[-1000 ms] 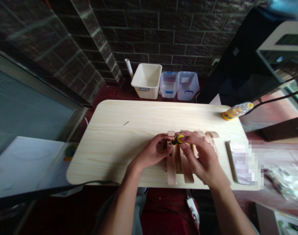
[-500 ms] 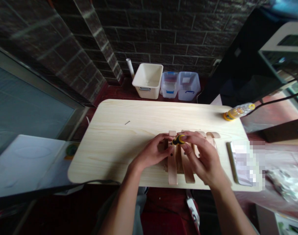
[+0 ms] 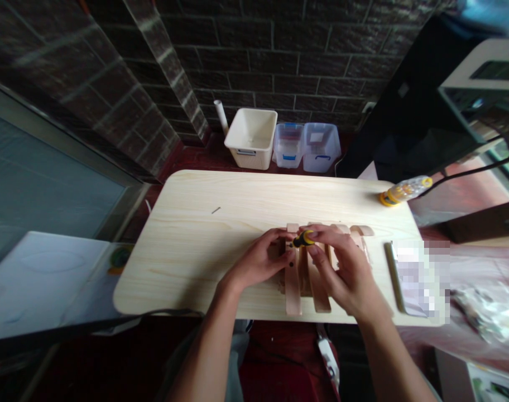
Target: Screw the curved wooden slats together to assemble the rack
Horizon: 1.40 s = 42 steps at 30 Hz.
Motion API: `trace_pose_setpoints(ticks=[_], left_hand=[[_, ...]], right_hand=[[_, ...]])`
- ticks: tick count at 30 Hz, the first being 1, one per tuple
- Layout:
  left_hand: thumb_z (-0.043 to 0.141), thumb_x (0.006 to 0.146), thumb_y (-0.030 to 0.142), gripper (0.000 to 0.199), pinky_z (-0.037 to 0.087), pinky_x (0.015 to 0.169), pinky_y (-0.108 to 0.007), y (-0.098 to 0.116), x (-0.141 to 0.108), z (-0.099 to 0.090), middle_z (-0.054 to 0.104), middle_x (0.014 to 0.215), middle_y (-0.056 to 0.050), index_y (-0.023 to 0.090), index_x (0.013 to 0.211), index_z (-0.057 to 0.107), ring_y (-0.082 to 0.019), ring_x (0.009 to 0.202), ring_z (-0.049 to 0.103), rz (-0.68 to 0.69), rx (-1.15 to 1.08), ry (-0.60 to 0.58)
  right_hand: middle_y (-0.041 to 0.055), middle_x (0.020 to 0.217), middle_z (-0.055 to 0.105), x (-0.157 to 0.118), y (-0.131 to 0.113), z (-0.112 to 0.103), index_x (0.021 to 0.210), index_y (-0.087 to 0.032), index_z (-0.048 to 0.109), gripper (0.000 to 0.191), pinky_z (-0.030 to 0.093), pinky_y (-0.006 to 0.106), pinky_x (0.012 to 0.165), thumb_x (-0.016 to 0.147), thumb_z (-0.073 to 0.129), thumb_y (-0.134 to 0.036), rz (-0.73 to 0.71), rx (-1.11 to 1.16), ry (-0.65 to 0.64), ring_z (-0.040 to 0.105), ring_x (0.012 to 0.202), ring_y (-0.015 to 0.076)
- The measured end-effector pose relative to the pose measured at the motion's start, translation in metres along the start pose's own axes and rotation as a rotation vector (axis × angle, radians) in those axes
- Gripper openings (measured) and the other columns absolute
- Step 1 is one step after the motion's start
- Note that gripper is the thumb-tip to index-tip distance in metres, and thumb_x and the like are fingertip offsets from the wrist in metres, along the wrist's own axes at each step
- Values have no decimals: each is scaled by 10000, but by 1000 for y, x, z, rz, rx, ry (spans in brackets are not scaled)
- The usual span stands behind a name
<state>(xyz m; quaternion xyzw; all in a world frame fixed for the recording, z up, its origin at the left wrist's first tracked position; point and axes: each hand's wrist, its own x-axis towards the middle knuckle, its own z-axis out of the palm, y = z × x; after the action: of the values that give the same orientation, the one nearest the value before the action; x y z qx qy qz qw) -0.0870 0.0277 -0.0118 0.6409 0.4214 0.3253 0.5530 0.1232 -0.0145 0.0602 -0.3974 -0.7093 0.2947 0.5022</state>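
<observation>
The slats [image 3: 293,290] look smooth, matt wood, the screwdriver handle [image 3: 306,238] plastic

The background is filled by a dark brick wall [image 3: 275,56], its blocks outlined by pale joints. On the floor before it, a cream bin [image 3: 254,160] is flanked on the left by a white tube [image 3: 221,116] and on the right by a translucent box [image 3: 288,162], beside which a bluish box [image 3: 316,164] is placed. The far right corner of the desk [image 3: 171,245] is occupied by a clear container [image 3: 405,190] with yellow ends. Along the right edge, a flat item [image 3: 411,285] is partly masked by pixelation.
</observation>
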Motion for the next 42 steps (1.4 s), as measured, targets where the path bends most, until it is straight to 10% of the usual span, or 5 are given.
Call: trace_pose_setpoints(ticks=[42], left_hand=[[792, 965, 407, 387, 548, 1172, -469, 0, 0, -1, 764, 1361, -118, 224, 1290, 693, -288, 1263, 730, -18, 12, -9]], right_hand=[[99, 1367, 747, 1, 0, 0, 1355, -309, 662, 380, 612, 517, 1103, 1044, 636, -93, -2, -21, 17, 703, 1332, 273]])
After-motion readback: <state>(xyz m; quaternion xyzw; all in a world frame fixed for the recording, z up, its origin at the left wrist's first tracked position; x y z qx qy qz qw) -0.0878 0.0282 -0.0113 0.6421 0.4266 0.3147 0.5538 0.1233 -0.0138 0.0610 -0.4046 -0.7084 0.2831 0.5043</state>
